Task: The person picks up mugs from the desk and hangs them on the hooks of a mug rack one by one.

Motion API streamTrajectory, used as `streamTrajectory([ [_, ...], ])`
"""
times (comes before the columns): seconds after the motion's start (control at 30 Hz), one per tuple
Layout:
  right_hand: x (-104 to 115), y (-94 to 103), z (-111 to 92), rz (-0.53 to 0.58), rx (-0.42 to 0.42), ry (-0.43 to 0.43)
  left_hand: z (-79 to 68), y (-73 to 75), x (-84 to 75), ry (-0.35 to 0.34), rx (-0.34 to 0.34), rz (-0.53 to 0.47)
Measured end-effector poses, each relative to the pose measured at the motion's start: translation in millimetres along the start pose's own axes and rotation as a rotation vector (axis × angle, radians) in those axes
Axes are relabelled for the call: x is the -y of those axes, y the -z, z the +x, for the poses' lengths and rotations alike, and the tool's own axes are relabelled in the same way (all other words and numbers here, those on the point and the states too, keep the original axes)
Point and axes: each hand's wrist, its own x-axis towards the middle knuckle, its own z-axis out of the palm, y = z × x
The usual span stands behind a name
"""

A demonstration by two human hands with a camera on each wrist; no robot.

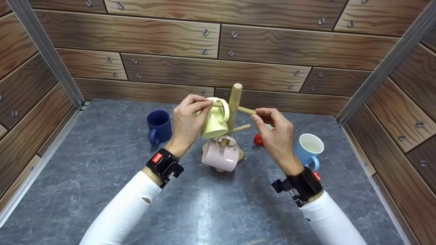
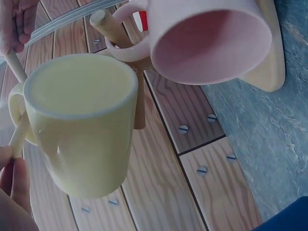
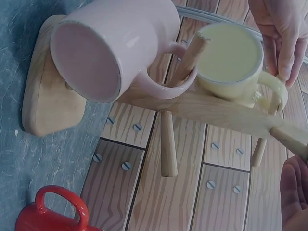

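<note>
Hands are working at the wooden mug tree (image 1: 234, 102) standing on the grey bench (image 1: 102, 177). Left hand (image 1: 186, 120) is pinching the tip of the tree's upper left peg, with the yellow mug (image 1: 214, 119) hanging by its handle on that same peg, just beside the post. Right hand (image 1: 276, 131) is pinching the tip of the opposite peg. Pink mug (image 1: 221, 154) is hanging lower on the tree, near its base. Blue mug (image 1: 159, 126) is sitting left of the tree, light-blue mug (image 1: 309, 148) right of it, red mug (image 1: 258, 139) just behind the right hand.
</note>
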Motion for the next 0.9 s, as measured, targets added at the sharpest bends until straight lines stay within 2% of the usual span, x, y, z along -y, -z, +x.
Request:
streamTrajectory([
  [0.13, 2.5, -0.2, -3.4, 0.011, 0.004, 0.039, 2.0, -0.7, 0.9, 0.016, -0.007, 0.007],
  [0.43, 7.7, -0.7, -9.8, 0.007, 0.001, 0.094, 7.8, -3.3, 0.0, 0.048, 0.028, 0.044],
  [0.9, 21.0, -7.5, -17.8, 0.065, 0.036, 0.212, 18.4, -5.6, -0.8, 0.105, 0.121, 0.073],
])
